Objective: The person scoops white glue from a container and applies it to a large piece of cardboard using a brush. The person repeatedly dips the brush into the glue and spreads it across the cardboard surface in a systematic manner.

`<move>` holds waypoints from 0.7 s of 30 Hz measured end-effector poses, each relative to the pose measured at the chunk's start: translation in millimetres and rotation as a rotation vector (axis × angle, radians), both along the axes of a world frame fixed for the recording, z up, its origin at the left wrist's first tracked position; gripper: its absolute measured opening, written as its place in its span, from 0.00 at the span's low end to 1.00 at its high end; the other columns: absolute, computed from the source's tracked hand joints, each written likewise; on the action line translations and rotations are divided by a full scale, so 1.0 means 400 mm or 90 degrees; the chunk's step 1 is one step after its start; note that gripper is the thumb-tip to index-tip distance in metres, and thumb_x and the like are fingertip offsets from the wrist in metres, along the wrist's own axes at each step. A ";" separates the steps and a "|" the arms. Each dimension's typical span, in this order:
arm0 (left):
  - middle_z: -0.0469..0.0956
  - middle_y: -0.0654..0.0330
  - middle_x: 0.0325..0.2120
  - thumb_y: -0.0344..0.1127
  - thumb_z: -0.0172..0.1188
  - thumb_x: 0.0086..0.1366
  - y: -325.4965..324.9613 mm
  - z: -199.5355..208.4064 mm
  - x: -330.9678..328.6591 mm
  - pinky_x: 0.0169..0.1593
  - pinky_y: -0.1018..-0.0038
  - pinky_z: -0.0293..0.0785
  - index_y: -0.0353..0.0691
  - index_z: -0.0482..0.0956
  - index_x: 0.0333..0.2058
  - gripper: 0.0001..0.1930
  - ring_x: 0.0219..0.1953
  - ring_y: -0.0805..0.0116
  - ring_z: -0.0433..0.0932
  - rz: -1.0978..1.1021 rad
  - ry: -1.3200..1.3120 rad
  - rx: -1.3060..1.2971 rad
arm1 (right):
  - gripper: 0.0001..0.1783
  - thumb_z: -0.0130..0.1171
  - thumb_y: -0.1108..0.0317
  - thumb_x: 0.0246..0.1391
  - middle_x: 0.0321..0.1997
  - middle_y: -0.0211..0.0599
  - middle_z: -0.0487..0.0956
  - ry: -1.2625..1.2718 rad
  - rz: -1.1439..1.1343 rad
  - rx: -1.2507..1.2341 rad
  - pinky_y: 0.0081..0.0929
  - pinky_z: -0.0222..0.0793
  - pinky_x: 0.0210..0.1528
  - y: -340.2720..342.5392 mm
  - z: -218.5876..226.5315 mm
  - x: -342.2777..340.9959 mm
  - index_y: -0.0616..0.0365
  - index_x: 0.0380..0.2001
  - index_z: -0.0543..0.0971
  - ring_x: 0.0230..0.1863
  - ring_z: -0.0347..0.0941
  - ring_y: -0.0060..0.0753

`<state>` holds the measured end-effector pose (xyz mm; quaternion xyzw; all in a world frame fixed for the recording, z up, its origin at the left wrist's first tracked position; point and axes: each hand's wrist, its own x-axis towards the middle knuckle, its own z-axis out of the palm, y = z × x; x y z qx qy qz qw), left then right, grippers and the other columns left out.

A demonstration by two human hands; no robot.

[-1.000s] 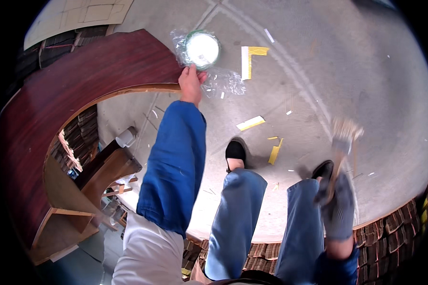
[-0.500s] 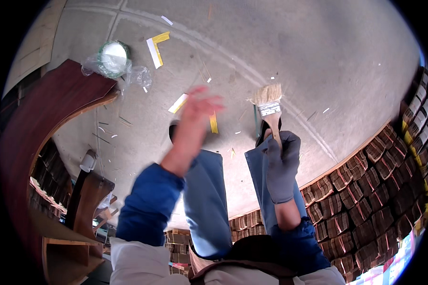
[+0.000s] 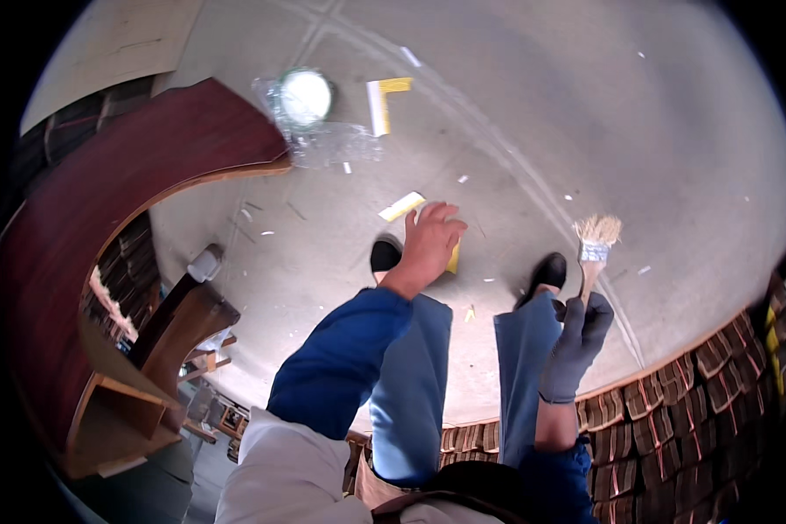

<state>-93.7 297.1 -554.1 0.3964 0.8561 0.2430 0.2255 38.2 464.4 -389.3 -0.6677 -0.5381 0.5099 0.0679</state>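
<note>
My right hand (image 3: 578,348), in a grey glove, grips the wooden handle of a flat paintbrush (image 3: 596,243). The brush points away from me, its pale bristles splayed at the tip above a metal band. Bare and empty, my left hand (image 3: 429,247) hangs over the floor with its fingers apart. Close to it on the floor lie a white-and-yellow strip (image 3: 402,206) and a yellow strip (image 3: 453,258), the latter partly covered by the hand.
A dark red curved panel (image 3: 140,166) fills the left side. Near its end, a round white-topped container (image 3: 306,97) sits with clear plastic (image 3: 332,144) beside an L-shaped yellow-and-white piece (image 3: 379,108). Bundled brown stacks (image 3: 655,437) line the lower right. Scraps dot the concrete floor (image 3: 603,113).
The view has shifted, so the floor things sit further right. My left hand, blurred before, is now clearer with fingers spread. The paintbrush remains in my right hand, now further right in view.
</note>
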 end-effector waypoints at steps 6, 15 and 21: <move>0.78 0.56 0.26 0.37 0.64 0.60 -0.196 -0.154 -0.325 0.40 0.64 0.72 0.36 0.79 0.30 0.09 0.33 0.59 0.76 0.605 -0.014 -0.032 | 0.06 0.50 0.69 0.65 0.31 0.31 0.69 0.021 0.051 -0.040 0.24 0.70 0.45 -0.022 0.001 -0.033 0.61 0.37 0.68 0.33 0.67 0.20; 0.74 0.61 0.35 0.34 0.50 0.70 -0.325 -0.259 -0.609 0.33 0.74 0.77 0.34 0.75 0.42 0.10 0.31 0.71 0.74 0.913 -0.428 0.202 | 0.05 0.50 0.71 0.64 0.31 0.31 0.68 0.036 0.060 -0.074 0.24 0.70 0.45 -0.036 0.005 -0.040 0.62 0.38 0.68 0.33 0.66 0.20; 0.75 0.60 0.31 0.29 0.51 0.66 -0.317 -0.260 -0.611 0.31 0.73 0.75 0.32 0.76 0.38 0.07 0.28 0.72 0.73 0.850 -0.419 0.257 | 0.05 0.50 0.72 0.64 0.31 0.31 0.69 0.043 0.046 -0.094 0.23 0.70 0.44 -0.033 0.016 -0.049 0.63 0.39 0.68 0.32 0.65 0.19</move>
